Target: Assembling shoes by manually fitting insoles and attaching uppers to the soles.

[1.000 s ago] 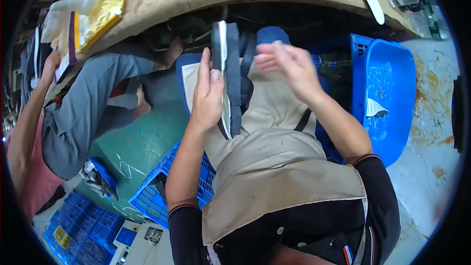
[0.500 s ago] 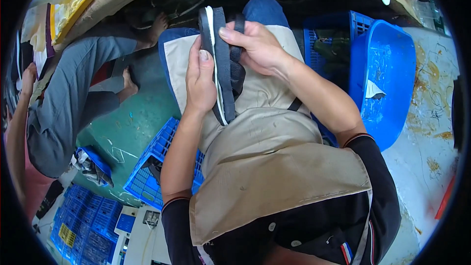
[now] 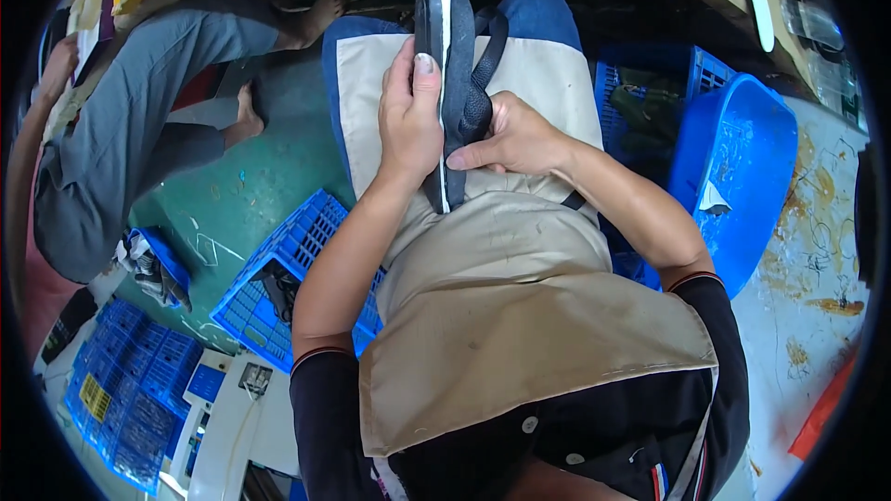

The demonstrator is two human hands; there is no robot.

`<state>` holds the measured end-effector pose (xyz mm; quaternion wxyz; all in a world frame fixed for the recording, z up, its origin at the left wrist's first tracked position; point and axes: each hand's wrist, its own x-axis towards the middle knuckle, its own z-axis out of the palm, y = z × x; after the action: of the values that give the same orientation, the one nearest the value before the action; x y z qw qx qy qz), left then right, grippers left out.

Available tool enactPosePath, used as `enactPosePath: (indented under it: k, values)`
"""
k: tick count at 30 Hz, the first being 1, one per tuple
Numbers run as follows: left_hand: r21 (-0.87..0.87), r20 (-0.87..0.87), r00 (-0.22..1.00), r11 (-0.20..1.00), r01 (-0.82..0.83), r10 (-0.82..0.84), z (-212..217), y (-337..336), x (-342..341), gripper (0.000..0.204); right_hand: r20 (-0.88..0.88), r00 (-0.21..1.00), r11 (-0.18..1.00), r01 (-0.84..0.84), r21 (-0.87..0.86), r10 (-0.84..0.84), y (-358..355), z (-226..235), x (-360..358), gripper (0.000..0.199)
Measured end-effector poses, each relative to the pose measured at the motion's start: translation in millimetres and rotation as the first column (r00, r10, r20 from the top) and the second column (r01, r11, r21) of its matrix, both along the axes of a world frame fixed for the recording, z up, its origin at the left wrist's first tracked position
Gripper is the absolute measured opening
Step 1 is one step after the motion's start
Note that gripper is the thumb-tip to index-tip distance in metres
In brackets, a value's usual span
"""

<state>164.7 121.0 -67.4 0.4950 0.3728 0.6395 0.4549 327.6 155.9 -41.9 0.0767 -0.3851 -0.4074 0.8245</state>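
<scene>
Nearest you, your tan apron [image 3: 538, 325] covers your lap, and over it you hold the dark sandal [image 3: 454, 56] on edge. Its long axis runs near to far, the sole facing left and the black straps [image 3: 492, 51] right; which end is the toe is hard to tell. Your left hand [image 3: 410, 116] grasps the sole side, thumb along the edge, fingers partly hidden. Your right hand [image 3: 520, 134] grips the strap side nearer you, thumb pressed on the sandal, most fingertips out of sight. Farther left, your forearm partly covers a blue crate [image 3: 278, 264]; to the right is a blue basin [image 3: 756, 176]. At far left, a co-worker [image 3: 148, 111] is cut off by the rim
</scene>
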Motion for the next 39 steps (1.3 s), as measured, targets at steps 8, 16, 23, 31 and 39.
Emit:
enactPosePath:
  k: [8, 16, 23, 31, 39]
  values:
    - [0.141, 0.294, 0.955, 0.99, -0.001, -0.041, 42.1, 22.6, -44.0, 0.043, -0.027, 0.989, 0.907, 0.147, 0.394, -0.148, 39.0, 93.2, 4.5, 0.015]
    - [0.171, 0.795, 0.592, 0.985, -0.016, -0.129, 29.1, 18.9, -20.5, 0.04, -0.38, 0.874, 0.436, 0.481, 0.761, -0.302, 81.8, 81.0, -3.4, 0.039]
    - [0.547, -0.046, 0.996, 0.836, -0.039, 0.076, 81.9, 28.7, -8.2, 0.043, -0.044, 0.906, 0.06, 0.076, 0.995, -0.421, 53.5, 59.4, -6.0, 0.045]
    - [0.671, -0.623, 0.707, 0.693, 0.265, 0.334, 65.4, 45.2, -9.3, 0.033, -0.21, 0.848, -0.162, 0.149, 0.975, -0.487, 54.1, 48.5, -13.2, 0.031]
    - [0.214, -0.463, 0.885, 0.976, 0.048, 0.058, 112.7, 42.5, -3.3, 0.016, 0.096, 0.906, 0.649, 0.217, 0.729, -0.411, 81.5, 73.8, 30.5, 0.015]
